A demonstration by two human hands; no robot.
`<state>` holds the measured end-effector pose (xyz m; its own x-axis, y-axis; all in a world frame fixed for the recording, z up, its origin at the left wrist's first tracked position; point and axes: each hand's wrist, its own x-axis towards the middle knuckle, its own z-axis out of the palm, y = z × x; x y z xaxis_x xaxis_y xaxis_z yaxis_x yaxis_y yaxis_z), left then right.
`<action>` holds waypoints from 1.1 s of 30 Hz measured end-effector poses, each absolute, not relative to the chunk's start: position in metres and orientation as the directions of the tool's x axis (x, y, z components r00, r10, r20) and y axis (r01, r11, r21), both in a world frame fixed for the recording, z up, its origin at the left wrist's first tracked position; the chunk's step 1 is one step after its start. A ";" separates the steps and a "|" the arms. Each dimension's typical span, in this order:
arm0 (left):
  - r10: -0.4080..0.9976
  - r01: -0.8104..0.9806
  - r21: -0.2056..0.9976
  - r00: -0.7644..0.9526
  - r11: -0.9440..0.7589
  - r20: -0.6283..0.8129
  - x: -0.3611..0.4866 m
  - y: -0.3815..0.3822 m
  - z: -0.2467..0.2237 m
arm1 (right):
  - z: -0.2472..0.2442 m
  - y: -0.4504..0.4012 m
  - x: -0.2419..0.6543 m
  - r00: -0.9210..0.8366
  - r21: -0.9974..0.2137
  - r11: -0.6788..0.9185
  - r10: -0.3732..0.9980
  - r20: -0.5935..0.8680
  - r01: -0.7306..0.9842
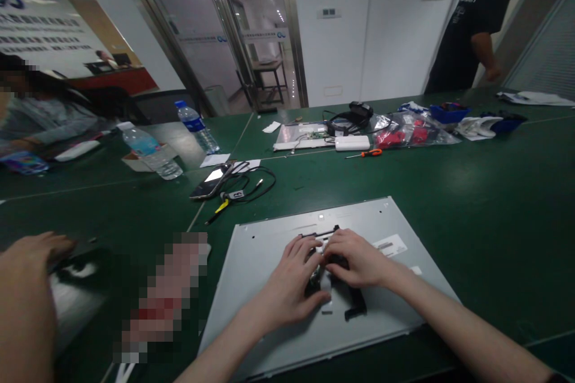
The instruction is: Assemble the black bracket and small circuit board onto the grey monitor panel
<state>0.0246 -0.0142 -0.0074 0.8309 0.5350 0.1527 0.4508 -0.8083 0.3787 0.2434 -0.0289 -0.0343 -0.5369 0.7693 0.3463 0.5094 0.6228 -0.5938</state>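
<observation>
A flat, pale grey metal panel (265,263), apparently the back of a display, lies on the green table before me. At its middle is a black plastic bracket (356,304), largely covered by my hands. My left hand (296,281) curls over the left side of the bracket, thumb toward me and fingers bent at the far side. From the right, my right hand (357,257) grips its upper part, fingertips close to those of my left. Between the hands a small dark part and a pale strip show, too hidden to name.
Beyond the panel lie a phone (211,182), a black cable (251,188) and an orange screwdriver (371,153). Two water bottles (150,149) stand farther left. Another person's arm (27,293) reaches in at left. A person in black (476,24) stands at back right.
</observation>
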 end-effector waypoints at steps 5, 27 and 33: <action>0.531 0.447 0.387 0.835 -0.806 0.142 0.025 -0.014 -0.007 | -0.031 -0.032 0.242 -0.524 -0.579 0.596 0.793 0.312 0.557; 0.519 0.439 0.372 0.841 -0.818 0.150 0.025 -0.015 -0.005 | -0.037 -0.035 0.238 -0.561 -0.581 0.612 0.773 0.297 0.537; 0.526 0.445 0.368 0.836 -0.817 0.157 0.027 -0.018 0.000 | -0.039 -0.036 0.236 -0.565 -0.571 0.622 0.767 0.304 0.536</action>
<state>0.0273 -0.0179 0.0001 0.8357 0.5262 0.1575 0.4449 -0.8166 0.3677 0.2365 -0.0355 -0.0393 -0.5652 0.7668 0.3042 0.5358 0.6216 -0.5715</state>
